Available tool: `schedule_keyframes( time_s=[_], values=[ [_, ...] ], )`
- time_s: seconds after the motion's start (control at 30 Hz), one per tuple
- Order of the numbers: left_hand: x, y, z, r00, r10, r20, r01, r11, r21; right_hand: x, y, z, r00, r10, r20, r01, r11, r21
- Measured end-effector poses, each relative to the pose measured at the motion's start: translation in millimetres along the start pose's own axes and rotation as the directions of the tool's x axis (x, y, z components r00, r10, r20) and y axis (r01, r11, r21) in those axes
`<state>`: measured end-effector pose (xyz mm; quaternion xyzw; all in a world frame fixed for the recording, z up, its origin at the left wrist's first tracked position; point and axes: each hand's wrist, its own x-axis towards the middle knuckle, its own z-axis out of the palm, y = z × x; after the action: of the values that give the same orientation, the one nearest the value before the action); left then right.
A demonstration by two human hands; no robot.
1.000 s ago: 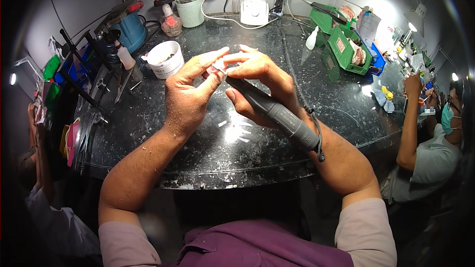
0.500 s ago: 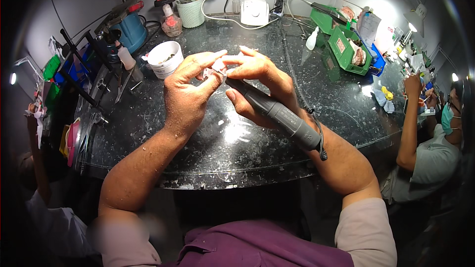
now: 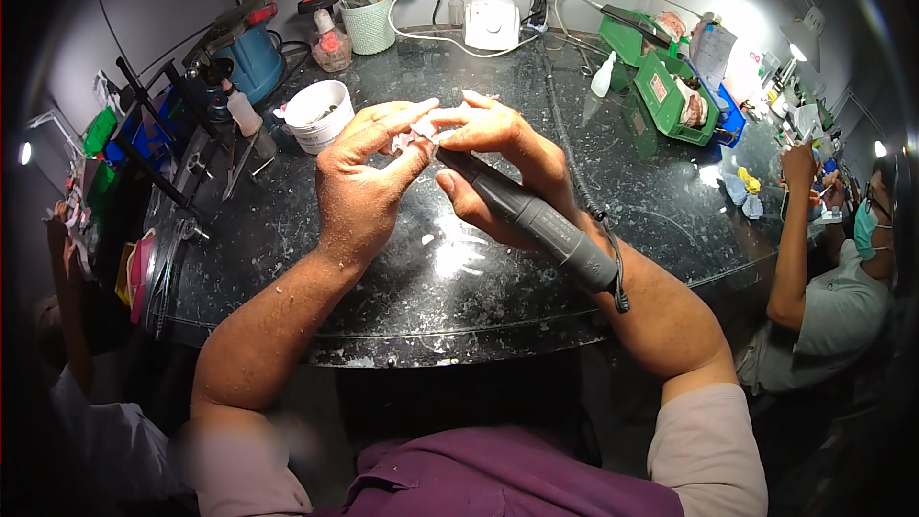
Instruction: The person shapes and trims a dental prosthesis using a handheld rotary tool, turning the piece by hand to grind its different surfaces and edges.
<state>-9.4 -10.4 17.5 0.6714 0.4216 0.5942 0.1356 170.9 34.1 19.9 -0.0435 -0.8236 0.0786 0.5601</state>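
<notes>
My right hand (image 3: 512,148) is closed round a thick black rotary handpiece (image 3: 536,215), its cord looping from the rear end by my wrist. The handpiece's front end points up and left toward a small pale pinkish-white piece (image 3: 414,139). That piece is pinched in the fingers of my left hand (image 3: 359,158), which mostly cover it, so its full shape is hidden. Both hands meet above the black bench, fingertips close together. Whitish dust speckles my left hand and forearm.
A white tub (image 3: 321,115) stands just left of my left hand. Behind are a pink-capped bottle (image 3: 331,46), a pale green cup (image 3: 369,27) and a white box-shaped device (image 3: 492,23). Green trays (image 3: 661,91) with dental models sit right. The dust-strewn bench (image 3: 459,297) curves nearby; people work either side.
My hands, the handpiece and the pale piece stay almost where they were, with only a tiny shift. At far left, another person's hands have moved slightly.
</notes>
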Motion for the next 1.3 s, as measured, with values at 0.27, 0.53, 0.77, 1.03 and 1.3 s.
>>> schedule_keyframes(
  time_s=[0.27,0.53,0.77,1.03,1.3],
  values=[
    [0,0,0,1.0,-0.025,0.003,0.025,1.0,-0.015,0,1,-1,1.0,-0.02,0.024,0.02,1.0,-0.008],
    [-1,-3,2,1.0,-0.002,-0.014,0.001,0.998,-0.057,1,0,3,0.999,0.002,-0.042,-0.002,1.0,0.019],
    [-1,-2,3,0.998,-0.067,0.017,0.069,0.989,-0.132,1,0,3,1.0,0.006,-0.017,-0.006,0.999,0.039],
    [-1,-5,6,0.997,-0.062,0.056,0.071,0.978,-0.194,2,1,1,0.994,0.005,-0.108,-0.002,1.0,0.031],
    [2,-4,6,0.968,-0.147,0.202,0.222,0.876,-0.428,1,-4,2,0.977,0.125,-0.171,-0.122,0.992,0.026]
  ],
)
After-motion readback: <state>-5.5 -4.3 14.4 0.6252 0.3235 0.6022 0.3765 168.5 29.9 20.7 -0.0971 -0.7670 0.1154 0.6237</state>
